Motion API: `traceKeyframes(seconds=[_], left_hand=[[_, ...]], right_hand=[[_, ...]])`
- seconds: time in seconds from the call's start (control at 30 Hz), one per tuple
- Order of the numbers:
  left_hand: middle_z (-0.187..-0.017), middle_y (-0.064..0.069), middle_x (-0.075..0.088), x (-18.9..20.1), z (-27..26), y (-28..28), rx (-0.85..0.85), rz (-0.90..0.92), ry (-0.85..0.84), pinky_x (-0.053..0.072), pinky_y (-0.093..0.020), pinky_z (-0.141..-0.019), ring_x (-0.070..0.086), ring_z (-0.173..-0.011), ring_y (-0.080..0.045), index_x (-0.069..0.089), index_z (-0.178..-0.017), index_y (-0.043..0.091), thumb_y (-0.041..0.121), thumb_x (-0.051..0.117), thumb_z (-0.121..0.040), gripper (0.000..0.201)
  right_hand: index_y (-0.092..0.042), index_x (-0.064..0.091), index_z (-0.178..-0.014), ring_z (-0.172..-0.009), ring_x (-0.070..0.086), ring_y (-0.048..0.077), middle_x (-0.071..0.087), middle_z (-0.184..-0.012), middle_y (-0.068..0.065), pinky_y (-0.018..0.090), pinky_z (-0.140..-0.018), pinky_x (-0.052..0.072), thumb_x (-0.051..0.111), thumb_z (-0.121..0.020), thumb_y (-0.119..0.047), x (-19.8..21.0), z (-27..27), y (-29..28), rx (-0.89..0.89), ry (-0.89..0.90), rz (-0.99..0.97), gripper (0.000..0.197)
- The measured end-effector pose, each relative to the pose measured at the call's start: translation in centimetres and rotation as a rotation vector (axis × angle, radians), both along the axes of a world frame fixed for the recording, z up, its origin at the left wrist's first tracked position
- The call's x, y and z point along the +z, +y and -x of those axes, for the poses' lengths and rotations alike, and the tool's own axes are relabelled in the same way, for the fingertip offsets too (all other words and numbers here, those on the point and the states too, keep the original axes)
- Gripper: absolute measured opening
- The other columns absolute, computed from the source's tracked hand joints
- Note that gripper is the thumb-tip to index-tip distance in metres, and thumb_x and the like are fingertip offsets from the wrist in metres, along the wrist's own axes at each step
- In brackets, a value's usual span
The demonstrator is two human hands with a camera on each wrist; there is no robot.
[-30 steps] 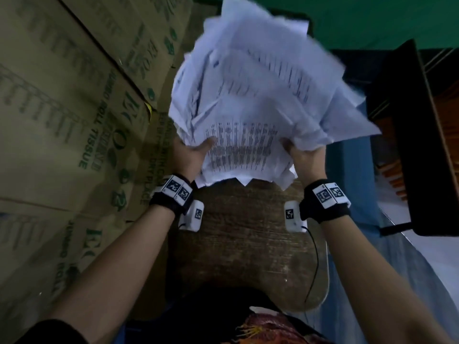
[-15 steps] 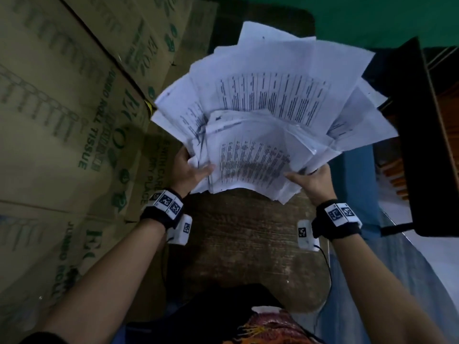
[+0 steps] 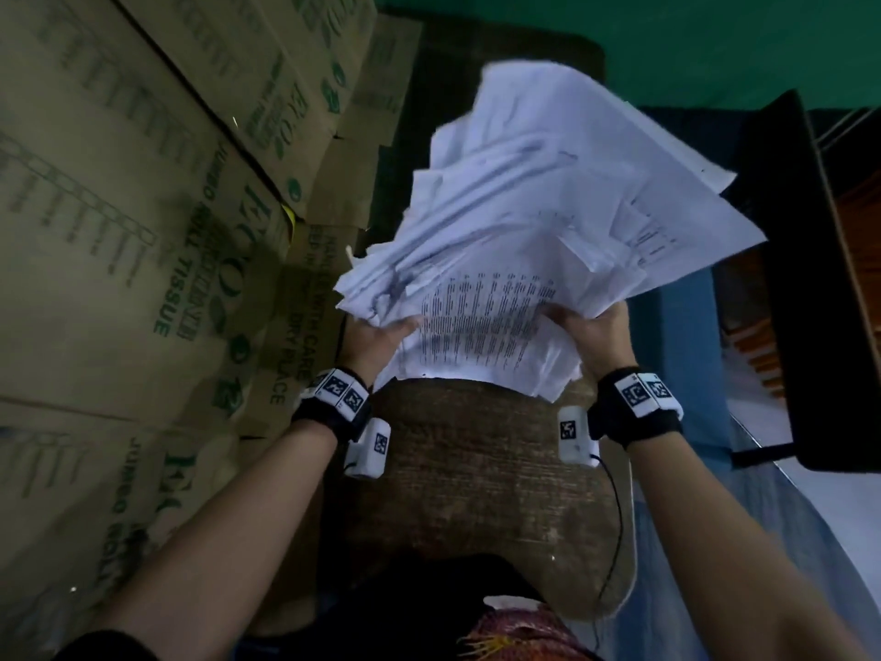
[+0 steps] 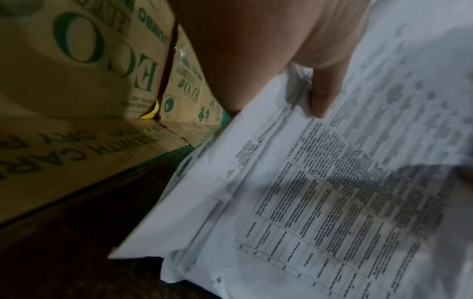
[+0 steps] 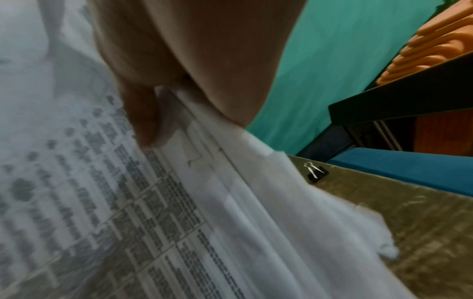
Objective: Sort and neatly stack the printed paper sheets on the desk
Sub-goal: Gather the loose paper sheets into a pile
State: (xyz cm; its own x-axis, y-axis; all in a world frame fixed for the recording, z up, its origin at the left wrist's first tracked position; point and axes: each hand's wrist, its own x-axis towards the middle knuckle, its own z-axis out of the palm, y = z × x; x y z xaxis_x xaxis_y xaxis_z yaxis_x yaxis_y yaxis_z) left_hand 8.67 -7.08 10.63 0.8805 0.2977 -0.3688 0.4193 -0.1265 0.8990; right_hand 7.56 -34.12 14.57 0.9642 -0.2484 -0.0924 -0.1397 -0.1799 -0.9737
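Above the wooden bench (image 3: 476, 469), the loose bundle of printed paper sheets (image 3: 538, 240) is held up in both hands, its near edge just over the bench top and its far edges fanned and tilted up and away. Half a second ago the sheets were spread lower and flatter, like an open fan with the printed tables facing up; now they have swung upward and bunched, blurred with motion, much as they stood a second ago. That reads as a shake or jog, up and down, meant to let the sheets slide toward a common edge. The left hand (image 3: 376, 338) has its grip closed on the bundle's left near corner, thumb pressed on the top printed page (image 4: 320, 105) with the fingers hidden beneath. The right hand (image 3: 598, 336) grips the right near corner the same way, thumb on top in the right wrist view (image 5: 151, 121) and the sheet edges stacked against its palm. The edges remain ragged and several corners stick out to the right, so the stack is far from neat; I judge the squaring has only begun. A black binder clip (image 5: 316, 174) lies on the bench past the paper's right edge, and cardboard boxes (image 3: 143, 231) stand along the left.
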Motion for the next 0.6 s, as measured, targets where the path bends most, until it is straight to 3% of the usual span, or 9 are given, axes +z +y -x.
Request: traceKeyframes(seconds=[0.07, 0.17, 0.2, 0.3, 0.33, 0.4, 0.5, 0.6], left_hand=[[-0.111, -0.002, 0.069, 0.0, 0.3, 0.5, 0.028, 0.014, -0.038, 0.054, -0.036, -0.091, 0.066, -0.102, -0.015, 0.065, -0.112, 0.011, 0.051, 0.087, -0.053, 0.075], [-0.103, -0.001, 0.072, 0.1, 1.0, 1.1, -0.095, 0.172, -0.143, 0.056, -0.038, -0.089, 0.068, -0.099, -0.016, 0.069, -0.099, 0.012, 0.015, 0.089, -0.059, 0.045], [-0.100, -0.006, 0.073, 0.0, 1.1, 1.5, -0.142, 0.190, -0.157, 0.057, -0.044, -0.088, 0.069, -0.097, -0.021, 0.070, -0.094, 0.010, 0.012, 0.090, -0.056, 0.044], [-0.103, -0.016, 0.071, -0.2, 0.8, 2.6, -0.244, 0.192, -0.187, 0.056, -0.046, -0.086, 0.069, -0.100, -0.028, 0.069, -0.095, 0.003, 0.015, 0.090, -0.052, 0.050], [-0.103, -0.014, 0.072, -0.1, 0.6, 2.6, -0.276, 0.210, -0.164, 0.056, -0.043, -0.086, 0.068, -0.101, -0.027, 0.068, -0.097, 0.002, 0.008, 0.089, -0.055, 0.047], [-0.098, 0.000, 0.073, 0.5, 0.3, 1.8, -0.290, 0.247, -0.136, 0.056, -0.037, -0.086, 0.069, -0.096, -0.018, 0.069, -0.095, 0.012, -0.003, 0.083, -0.063, 0.038], [-0.093, 0.010, 0.070, 1.1, 0.1, -0.1, -0.134, 0.117, -0.166, 0.053, -0.031, -0.085, 0.067, -0.090, -0.008, 0.067, -0.088, 0.028, 0.011, 0.082, -0.070, 0.029], [-0.108, 0.007, 0.070, 1.6, 0.3, -0.3, -0.021, 0.144, -0.252, 0.053, -0.035, -0.090, 0.066, -0.105, -0.014, 0.068, -0.101, 0.025, 0.021, 0.084, -0.069, 0.036]], right_hand=[[-0.001, 0.062, -0.114, -0.094, 0.069, 0.016, 0.070, -0.105, 0.008, 0.034, -0.078, 0.059, 0.079, -0.075, -0.005, 0.6, 0.9, 0.2, -0.005, -0.023, -0.010, 0.042], [-0.015, 0.065, -0.101, -0.086, 0.070, 0.002, 0.070, -0.097, -0.002, 0.024, -0.073, 0.059, 0.079, -0.073, -0.004, 0.9, 2.5, 0.0, 0.086, 0.026, -0.011, 0.034], [-0.017, 0.064, -0.100, -0.085, 0.069, 0.000, 0.070, -0.097, -0.003, 0.023, -0.072, 0.059, 0.080, -0.071, -0.002, 1.0, 3.0, -0.2, 0.113, 0.030, -0.004, 0.036], [-0.006, 0.062, -0.112, -0.102, 0.068, 0.017, 0.069, -0.109, 0.009, 0.032, -0.082, 0.057, 0.081, -0.069, 0.002, 0.6, 3.1, -1.5, 0.152, -0.016, -0.009, 0.048], [-0.006, 0.062, -0.113, -0.103, 0.067, 0.021, 0.069, -0.110, 0.011, 0.037, -0.084, 0.057, 0.082, -0.068, 0.002, 0.5, 3.0, -1.5, 0.164, -0.017, -0.011, 0.050], [-0.016, 0.063, -0.108, -0.100, 0.068, 0.016, 0.070, -0.109, 0.006, 0.034, -0.083, 0.058, 0.083, -0.067, 0.001, 0.6, 2.6, -0.3, 0.141, 0.020, -0.036, 0.049], [-0.024, 0.062, -0.103, -0.094, 0.068, 0.003, 0.069, -0.109, 0.003, 0.027, -0.083, 0.057, 0.078, -0.076, -0.002, 0.8, 1.9, 2.2, 0.036, -0.028, -0.053, 0.039], [-0.018, 0.063, -0.106, -0.101, 0.067, 0.013, 0.069, -0.108, 0.002, 0.039, -0.090, 0.055, 0.075, -0.080, -0.004, 1.9, 1.9, 3.0, -0.035, -0.142, -0.047, 0.032]])
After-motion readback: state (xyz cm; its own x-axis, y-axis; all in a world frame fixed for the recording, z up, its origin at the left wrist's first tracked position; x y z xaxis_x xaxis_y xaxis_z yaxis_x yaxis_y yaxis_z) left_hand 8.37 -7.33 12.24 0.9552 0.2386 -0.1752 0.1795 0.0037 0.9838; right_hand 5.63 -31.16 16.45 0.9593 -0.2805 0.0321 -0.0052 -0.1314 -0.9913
